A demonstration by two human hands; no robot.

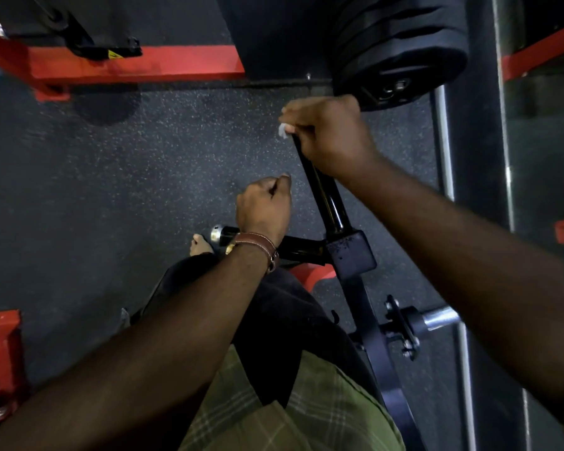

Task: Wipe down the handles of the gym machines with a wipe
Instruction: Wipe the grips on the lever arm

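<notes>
The right hand (326, 138) grips the glossy black tubular handle (319, 193), white wipe (282, 129) crumpled at its nine o'clock, while the left hand (263, 208) hangs clenched, holding nothing.

Gym, weight-training area: we are standing on dark speckled rubber flooring (163, 151) among red-painted steel machine frames (134, 65). We are looking at a stack of black weight plates (401, 50) loaded on a chrome bar (443, 148), black machine handles (319, 190) on a square bracket, and a chrome plate-loading peg (440, 317).
</notes>
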